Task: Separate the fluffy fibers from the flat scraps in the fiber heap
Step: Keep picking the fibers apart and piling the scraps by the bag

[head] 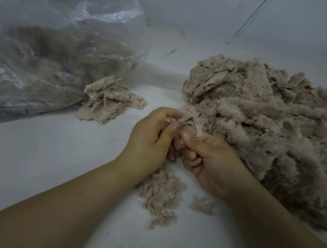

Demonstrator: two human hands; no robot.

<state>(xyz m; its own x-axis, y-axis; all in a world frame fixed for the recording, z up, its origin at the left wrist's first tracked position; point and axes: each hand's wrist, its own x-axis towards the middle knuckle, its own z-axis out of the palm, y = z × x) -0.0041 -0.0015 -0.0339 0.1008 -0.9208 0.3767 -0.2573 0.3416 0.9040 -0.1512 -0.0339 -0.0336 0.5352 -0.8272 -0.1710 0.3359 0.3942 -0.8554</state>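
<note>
Heap (276, 124): beige-pink fibre, matt, fluffy and ragged, with flatter cloth-like scraps showing a smoother face near its top.
Scrap pile (108, 102): same beige cloth, matt, flat layered pieces with frayed, fuzzy edges.
Loose tufts (163, 194): soft, wispy, matt fibre.
Bag (46, 58): thin clear plastic film, glossy, crinkled, with bright highlights along its folds; the beige fibre inside looks dull through it.
Tabletop (33, 167): white, smooth, matt, with faint specks.
Wall (177, 1): pale, smooth, matt.
</note>
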